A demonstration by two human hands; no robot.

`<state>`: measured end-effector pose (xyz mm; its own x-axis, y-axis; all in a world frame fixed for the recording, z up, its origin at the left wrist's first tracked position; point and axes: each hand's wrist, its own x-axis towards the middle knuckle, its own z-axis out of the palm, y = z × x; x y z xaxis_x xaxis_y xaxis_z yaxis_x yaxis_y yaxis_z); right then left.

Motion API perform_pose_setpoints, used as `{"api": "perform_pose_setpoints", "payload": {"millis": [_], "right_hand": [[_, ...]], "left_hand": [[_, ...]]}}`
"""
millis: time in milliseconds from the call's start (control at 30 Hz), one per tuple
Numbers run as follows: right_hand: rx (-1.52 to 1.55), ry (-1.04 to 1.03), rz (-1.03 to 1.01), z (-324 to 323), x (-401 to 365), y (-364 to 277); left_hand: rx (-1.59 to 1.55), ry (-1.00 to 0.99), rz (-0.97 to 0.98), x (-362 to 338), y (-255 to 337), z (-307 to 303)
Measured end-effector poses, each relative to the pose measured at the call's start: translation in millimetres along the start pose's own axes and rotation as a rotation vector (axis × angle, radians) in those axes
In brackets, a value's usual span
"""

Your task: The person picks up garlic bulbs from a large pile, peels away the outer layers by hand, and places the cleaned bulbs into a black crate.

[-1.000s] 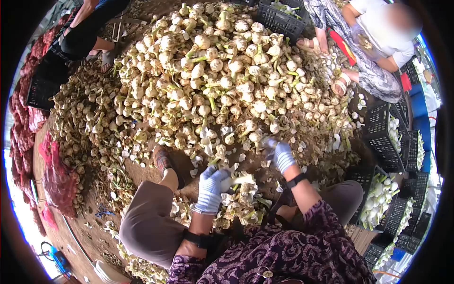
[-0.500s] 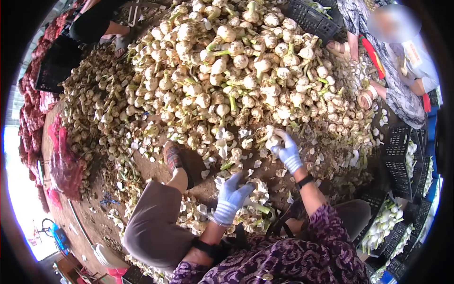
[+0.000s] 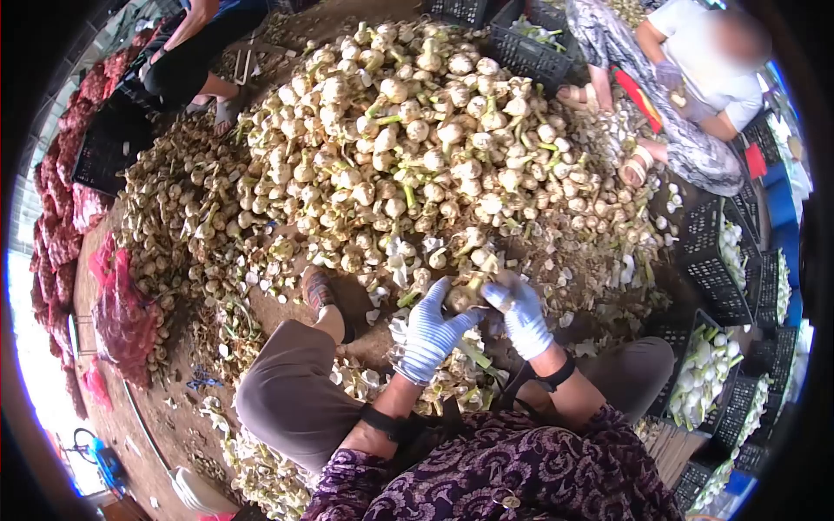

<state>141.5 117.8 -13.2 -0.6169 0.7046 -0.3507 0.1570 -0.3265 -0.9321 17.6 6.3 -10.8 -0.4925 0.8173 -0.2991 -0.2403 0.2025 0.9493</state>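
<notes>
In front of me a garlic bulb (image 3: 460, 298) with its stem up to the right sits between my two gloved hands. My left hand (image 3: 433, 336) is closed around the bulb's left and lower side. On the other side, my right hand (image 3: 521, 319) has its thumb and fingers closed at the bulb and stem; its fingertips are slightly blurred. Both hands wear white-blue striped gloves. Just beyond them rises a large heap of garlic bulbs (image 3: 408, 148) with roots and stems. Loose garlic skins and cut stems (image 3: 465, 386) lie below my hands, between my legs.
Black crates of cleaned garlic (image 3: 702, 369) stand on my right. At the upper right sits a co-worker (image 3: 708, 95); another person's legs (image 3: 204, 82) show at the upper left. Red mesh sacks (image 3: 130, 308) lie at left. A black crate (image 3: 530, 52) stands behind the heap.
My right hand has come down from the heap's edge with the garlic bulb. My left hand has moved up and right and closed on it. The view has shifted slightly.
</notes>
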Motion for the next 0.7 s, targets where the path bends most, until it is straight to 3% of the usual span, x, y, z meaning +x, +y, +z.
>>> {"api": "perform_pose_setpoints", "payload": {"millis": [33,67,167,233,300,333,500,600,700], "right_hand": [[0.135,0.033,-0.068,12,1,-5],[0.108,0.059,-0.062,15,0,-5],[0.106,0.078,-0.052,15,3,4],[0.131,0.077,-0.049,18,1,-4],[0.305,0.044,0.081,20,-8,-24],[0.334,0.036,0.020,27,-14,-39],[0.175,0.041,0.012,20,-3,-15],[0.306,0.045,0.019,21,-6,-17],[0.334,-0.027,-0.005,11,-9,-17]], "left_hand": [[0.214,-0.003,0.097,-2,-2,5],[0.574,0.170,0.370,-5,-6,9],[0.778,0.176,0.305,-10,13,12],[0.805,0.234,0.369,-11,15,12],[0.785,0.210,0.418,-11,13,10],[0.781,0.211,0.420,-11,11,10],[0.883,0.216,0.488,-14,17,12],[0.923,0.070,0.395,-16,23,7],[0.863,0.046,0.386,-14,21,6]]}}
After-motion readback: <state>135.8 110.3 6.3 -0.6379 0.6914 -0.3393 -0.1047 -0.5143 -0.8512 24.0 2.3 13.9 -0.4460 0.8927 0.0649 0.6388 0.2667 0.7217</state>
